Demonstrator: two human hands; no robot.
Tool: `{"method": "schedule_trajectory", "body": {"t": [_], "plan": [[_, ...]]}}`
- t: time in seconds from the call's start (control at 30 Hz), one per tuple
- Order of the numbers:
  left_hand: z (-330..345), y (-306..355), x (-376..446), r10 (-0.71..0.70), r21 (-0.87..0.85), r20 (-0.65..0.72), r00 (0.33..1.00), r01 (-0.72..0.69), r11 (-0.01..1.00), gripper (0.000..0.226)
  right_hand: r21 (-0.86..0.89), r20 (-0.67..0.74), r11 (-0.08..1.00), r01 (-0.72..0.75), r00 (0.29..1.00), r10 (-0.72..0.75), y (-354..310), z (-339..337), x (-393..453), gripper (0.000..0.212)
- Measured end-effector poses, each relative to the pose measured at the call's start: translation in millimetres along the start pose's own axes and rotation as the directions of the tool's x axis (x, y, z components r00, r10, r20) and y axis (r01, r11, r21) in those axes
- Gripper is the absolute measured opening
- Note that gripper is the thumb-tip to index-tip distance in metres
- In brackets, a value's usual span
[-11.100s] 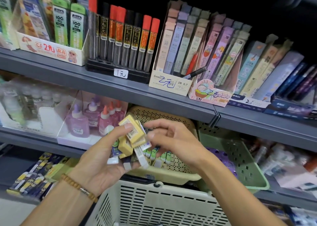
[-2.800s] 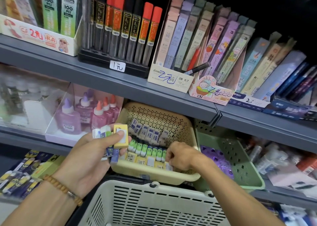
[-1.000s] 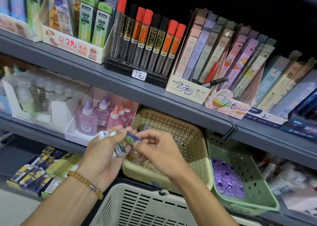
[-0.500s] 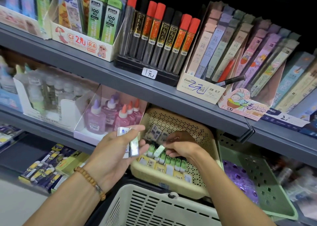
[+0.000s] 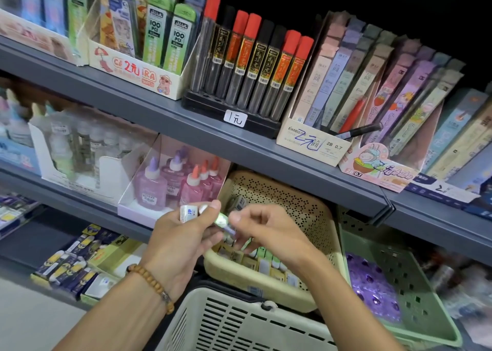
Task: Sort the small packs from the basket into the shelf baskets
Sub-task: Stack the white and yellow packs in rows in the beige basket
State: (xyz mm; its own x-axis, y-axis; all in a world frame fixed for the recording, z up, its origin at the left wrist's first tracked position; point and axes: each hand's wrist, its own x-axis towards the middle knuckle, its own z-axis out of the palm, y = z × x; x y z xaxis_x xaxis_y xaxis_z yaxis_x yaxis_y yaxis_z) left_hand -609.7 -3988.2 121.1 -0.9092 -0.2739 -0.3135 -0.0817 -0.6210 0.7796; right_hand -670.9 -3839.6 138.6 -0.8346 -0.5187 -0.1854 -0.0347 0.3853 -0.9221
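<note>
My left hand [image 5: 175,240] grips a few small packs [image 5: 188,212], white with blue print, in front of the middle shelf. My right hand [image 5: 269,233] meets it and pinches one pale green and white pack [image 5: 222,221] that pokes out of the left hand's fingers. Right behind both hands sits the beige perforated shelf basket [image 5: 306,209], with rows of small yellow, green and white packs [image 5: 266,264] standing in its front part. The cream slatted carry basket [image 5: 239,324] is at the bottom, below my wrists; its inside is out of sight.
A green perforated shelf basket [image 5: 394,278] with purple packets stands right of the beige one. Pink and purple glue bottles [image 5: 175,185] fill a box to the left. Above, the grey shelf [image 5: 186,121] carries pencil-lead tubes and boxes. Lower left holds dark blue and yellow boxes [image 5: 69,265].
My right hand has come back out of the beige basket to my left hand and taken hold of a pack there. The camera view shifted slightly.
</note>
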Motion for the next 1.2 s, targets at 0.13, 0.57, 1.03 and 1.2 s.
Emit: {"method": "schedule_trajectory", "body": {"t": [0.13,0.57,1.03,1.2], "plan": [[3,-1,-3,0.008,0.029,0.041,0.999,-0.009,1.0,0.021,0.072,0.033,0.997,0.039,0.999,-0.042,-5,3,-6,0.005],[-5,7,3,-0.014,0.37,0.049,0.999,-0.005,0.929,0.03,0.016,-0.309,0.926,-0.376,0.879,0.362,49,-49,25,0.009],[-8,5,6,0.187,0.381,0.023,0.982,-0.181,0.907,0.022,0.033,-0.144,0.999,-0.007,0.989,0.011,16,-16,5,0.031],[-4,-2,5,0.184,0.393,0.008,0.983,-0.172,0.903,0.027,-0.033,0.11,0.979,0.2,0.975,-0.195,-3,6,-14,0.059]]}}
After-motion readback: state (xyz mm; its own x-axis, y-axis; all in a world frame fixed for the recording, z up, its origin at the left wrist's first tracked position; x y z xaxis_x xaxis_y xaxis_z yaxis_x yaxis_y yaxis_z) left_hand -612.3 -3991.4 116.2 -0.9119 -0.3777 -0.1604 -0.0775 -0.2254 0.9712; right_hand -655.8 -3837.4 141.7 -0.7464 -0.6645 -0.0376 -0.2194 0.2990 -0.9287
